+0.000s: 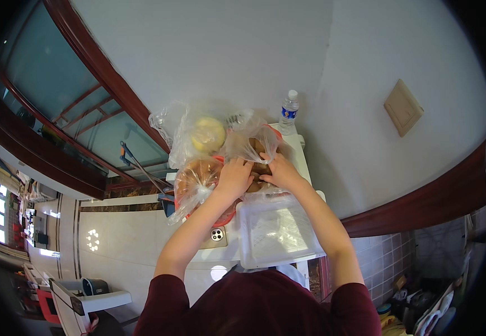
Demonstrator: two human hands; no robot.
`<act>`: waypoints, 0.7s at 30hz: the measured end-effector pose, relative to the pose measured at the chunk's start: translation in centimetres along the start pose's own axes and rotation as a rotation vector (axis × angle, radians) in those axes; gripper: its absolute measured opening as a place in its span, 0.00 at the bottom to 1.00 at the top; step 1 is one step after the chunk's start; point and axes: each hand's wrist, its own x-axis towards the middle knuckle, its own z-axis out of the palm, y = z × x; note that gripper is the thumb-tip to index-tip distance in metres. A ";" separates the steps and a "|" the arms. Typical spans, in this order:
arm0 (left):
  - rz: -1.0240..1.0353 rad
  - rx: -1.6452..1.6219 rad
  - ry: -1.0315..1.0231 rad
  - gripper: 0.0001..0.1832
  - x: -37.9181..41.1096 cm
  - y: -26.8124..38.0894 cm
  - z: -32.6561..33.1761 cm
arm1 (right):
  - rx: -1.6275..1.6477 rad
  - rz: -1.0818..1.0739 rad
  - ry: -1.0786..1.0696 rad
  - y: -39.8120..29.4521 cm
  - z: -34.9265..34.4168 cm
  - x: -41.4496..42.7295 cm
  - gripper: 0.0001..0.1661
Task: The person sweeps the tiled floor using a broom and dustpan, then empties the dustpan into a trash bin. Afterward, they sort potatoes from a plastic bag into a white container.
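Both my hands are at a clear plastic bag [249, 143] with several brown, rounded items [260, 168] inside; what they are is not plain. My left hand [235, 175] has its fingers on the film at the bag's left side. Opposite it, my right hand [284, 170] pinches the film at the right, thumb lower down near the brown items. Some fingertips are hidden by the film. Left of my left hand, a knotted clear bag [199, 174] of orange-brown contents rests in a red plastic basket [226, 219]. Behind it lies a yellow round fruit [208, 134] in thin plastic.
A white translucent plastic tray [281, 233] is on the white table [226, 253] in front of me, beside a phone [216, 236]. A water bottle [289, 111] stands at the back right by the wall [247, 54]. A long-handled tool [142, 168] leans at the left.
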 end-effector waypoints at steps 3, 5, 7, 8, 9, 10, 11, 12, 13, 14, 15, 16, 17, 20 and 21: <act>0.012 0.035 -0.002 0.20 -0.6 -0.6 -0.1 | 0.030 0.017 -0.045 0.3 0.2 0.3 0.37; 0.007 0.019 -0.032 0.20 -0.8 -0.5 -0.1 | 0.108 0.028 -0.036 0.2 -0.8 0.1 0.36; -0.015 -0.003 -0.085 0.21 -0.6 -0.3 -0.3 | 0.233 0.029 0.008 -0.7 -2.3 0.2 0.35; -0.001 -0.011 -0.058 0.21 -0.5 -0.4 0.1 | 0.288 0.126 0.021 -1.9 -3.7 -0.4 0.35; 0.017 -0.019 -0.028 0.21 -0.3 -0.5 0.7 | 0.464 0.183 0.051 -2.6 -4.5 -1.0 0.36; 0.032 -0.029 -0.001 0.21 -0.1 -0.4 1.1 | 0.643 0.242 0.078 -2.8 -5.0 -1.7 0.37; 0.019 -0.010 -0.044 0.20 0.3 -0.1 1.5 | 0.821 0.302 0.107 -2.7 -5.2 -2.5 0.38; 0.013 0.005 -0.086 0.20 1.1 0.5 1.8 | 0.963 0.292 0.126 -2.0 -5.1 -3.5 0.38; 0.003 0.022 -0.125 0.20 1.7 0.9 2.0 | 1.134 0.353 0.127 -1.7 -5.2 -4.7 0.37; 0.023 0.104 -0.142 0.20 2.2 0.6 2.9 | 1.305 0.414 0.129 -1.5 -5.3 -5.9 0.37; 0.002 0.142 -0.204 0.20 3.0 0.8 3.4 | 1.466 0.483 0.143 -1.4 -5.4 -7.4 0.37; -0.026 0.187 -0.268 0.21 3.6 0.9 3.7 | 1.585 0.445 0.143 -1.6 -5.3 -8.8 0.36; -0.054 0.233 -0.332 0.21 4.1 1.0 3.9 | 1.709 0.495 0.128 -1.9 -5.4 -10.0 0.36; -0.060 0.308 -0.381 0.22 5.2 1.3 3.7 | 1.952 0.638 0.116 -2.8 -5.7 -13.4 0.37; -0.062 0.334 -0.363 0.22 5.3 1.5 3.6 | 1.972 0.657 0.089 -2.8 -5.6 -14.5 0.37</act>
